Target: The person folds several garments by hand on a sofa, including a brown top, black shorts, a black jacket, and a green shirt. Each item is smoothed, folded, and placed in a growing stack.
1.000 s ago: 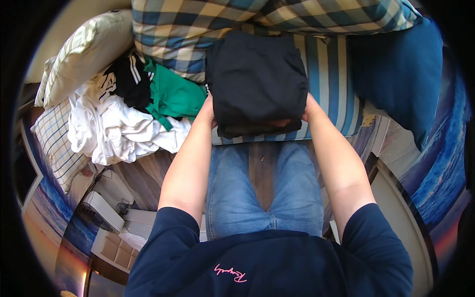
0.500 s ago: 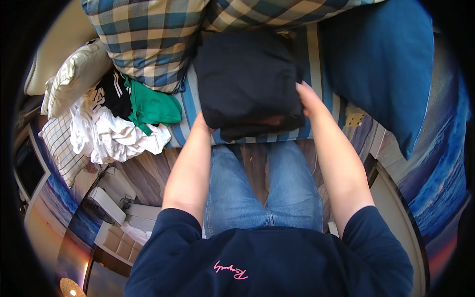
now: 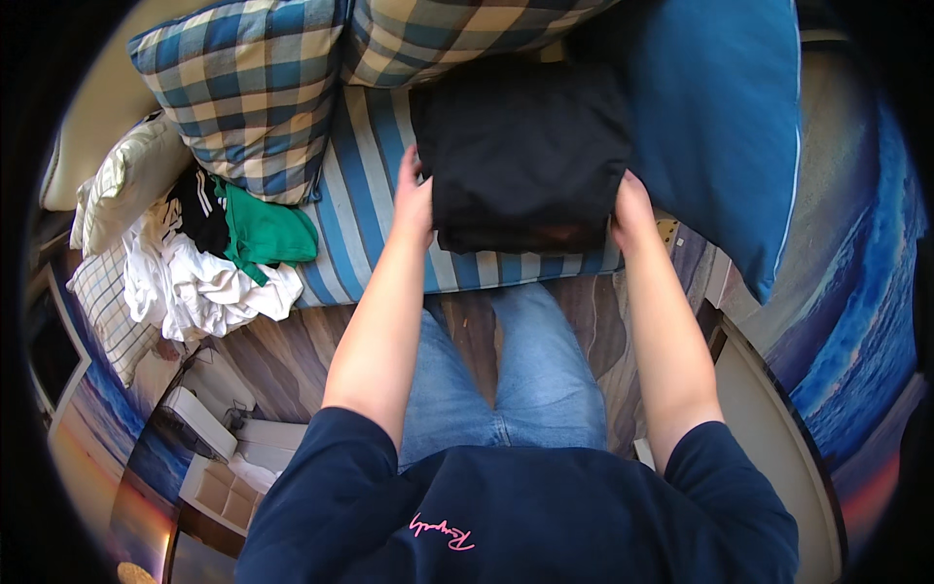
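Observation:
A folded black garment (image 3: 530, 156), squared into a thick bundle, lies at the right part of the striped sofa seat. My left hand (image 3: 413, 202) is at its left edge, fingers stretched out and a little apart from the cloth, the thumb side near it. At the opposite edge my right hand (image 3: 632, 209) grips the side of the bundle, its fingertips partly hidden by the cloth.
The blue-striped sofa seat (image 3: 360, 165) runs beneath. Checked cushions (image 3: 248, 92) lean behind, and a large blue cushion (image 3: 710, 127) stands on the right. At left lie crumpled white clothes (image 3: 209, 287), a green garment (image 3: 268, 232) and a black one (image 3: 202, 219).
The black bundle has shifted right along the sofa, toward the blue cushion, with both hands beside it. My left hand's fingers have come out from under the cloth. The view has shifted.

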A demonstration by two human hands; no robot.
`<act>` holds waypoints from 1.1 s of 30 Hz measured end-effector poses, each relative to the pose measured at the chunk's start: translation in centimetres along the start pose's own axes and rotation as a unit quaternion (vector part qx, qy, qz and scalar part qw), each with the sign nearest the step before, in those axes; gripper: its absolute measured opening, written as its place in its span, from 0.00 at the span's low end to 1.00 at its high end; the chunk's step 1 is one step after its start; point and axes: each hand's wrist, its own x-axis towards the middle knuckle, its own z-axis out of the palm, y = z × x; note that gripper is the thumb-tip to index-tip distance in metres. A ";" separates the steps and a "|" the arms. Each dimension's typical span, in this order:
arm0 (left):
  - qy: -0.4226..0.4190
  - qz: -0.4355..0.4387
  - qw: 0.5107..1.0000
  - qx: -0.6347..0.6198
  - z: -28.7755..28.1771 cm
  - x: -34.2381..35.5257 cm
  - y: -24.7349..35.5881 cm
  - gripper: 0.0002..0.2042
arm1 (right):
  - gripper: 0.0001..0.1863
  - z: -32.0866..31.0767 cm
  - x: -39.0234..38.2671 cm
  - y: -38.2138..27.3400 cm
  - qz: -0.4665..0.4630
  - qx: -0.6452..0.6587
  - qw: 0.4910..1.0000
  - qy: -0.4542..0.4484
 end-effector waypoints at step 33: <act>-0.018 0.125 0.916 0.380 -35.3 -2.3 6.6 0.26 | 0.29 31.8 -20.5 13.4 0.044 -0.339 0.934 -0.103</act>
